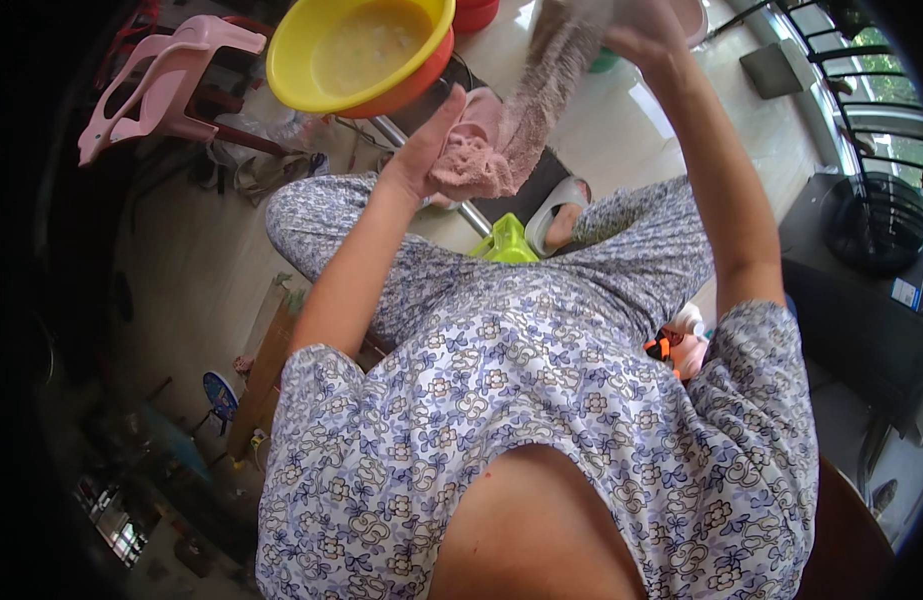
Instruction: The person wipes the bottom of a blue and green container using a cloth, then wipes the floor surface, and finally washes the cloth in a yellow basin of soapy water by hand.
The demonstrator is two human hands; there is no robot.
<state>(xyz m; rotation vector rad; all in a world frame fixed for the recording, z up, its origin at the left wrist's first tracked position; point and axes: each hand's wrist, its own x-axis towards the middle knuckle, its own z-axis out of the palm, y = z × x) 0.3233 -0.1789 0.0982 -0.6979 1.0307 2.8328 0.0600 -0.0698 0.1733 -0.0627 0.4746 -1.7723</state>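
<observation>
A long pink-brown terry towel stretches between my two hands. My left hand grips its lower end, where the cloth is bunched and folded against the palm. Up at the top right, my right hand is blurred and holds the other end, which hangs twisted. To the left of the towel sits a yellow plastic basin with cloudy water in it. An orange basin shows directly under it.
A pink plastic chair stands at the left, with a clear plastic bag near it. Part of a red basin shows beyond. Below my hands are a lime-green plastic piece and a grey slipper. Black cabinetry lines the right.
</observation>
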